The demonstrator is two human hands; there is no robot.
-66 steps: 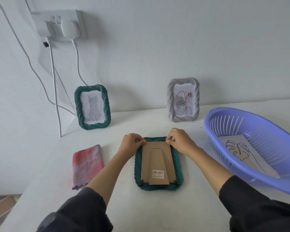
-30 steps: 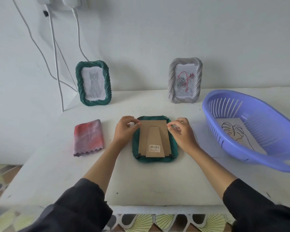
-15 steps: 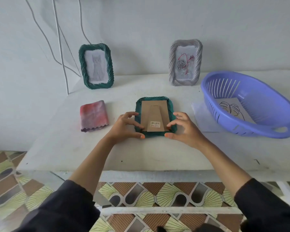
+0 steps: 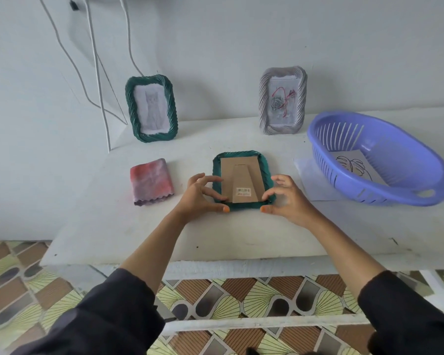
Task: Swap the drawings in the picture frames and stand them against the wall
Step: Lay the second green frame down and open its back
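The green frame (image 4: pixel 243 179) lies face down near the middle of the tabletop (image 4: pixel 241 234), closer to the front edge than to the wall, with its cardboard backing (image 4: pixel 241 180) and folded easel leg uppermost. I have both hands at its near end. The left hand (image 4: pixel 199 198) has its fingers curled onto the left rim and backing, thumb at the near left corner. The right hand (image 4: pixel 286 198) mirrors it at the near right corner. Both are a light pinch on the frame, neither clenched nor spread flat.

Judged step: release the lower retaining tabs at the near corners (small and dark, barely resolved here) so the backing can lift out.

Procedure I would follow:
1. Keep the frame pressed flat; do not let it slide toward the front edge.
2. Turn each tab outward with a fingertip, one corner at a time.
3. Lift the backing by the easel leg, not by the rim.

Replacement stock: the leaf drawing (image 4: pixel 354 167) sits in the purple basket (image 4: pixel 369 198) at the right edge. Two frames already stand against the wall at the back edge: a green frame with cat drawing (image 4: pixel 151 108) and a grey frame with rose drawing (image 4: pixel 282 101). A folded cloth (image 4: pixel 150 181) lies to the left, well apart from the work.
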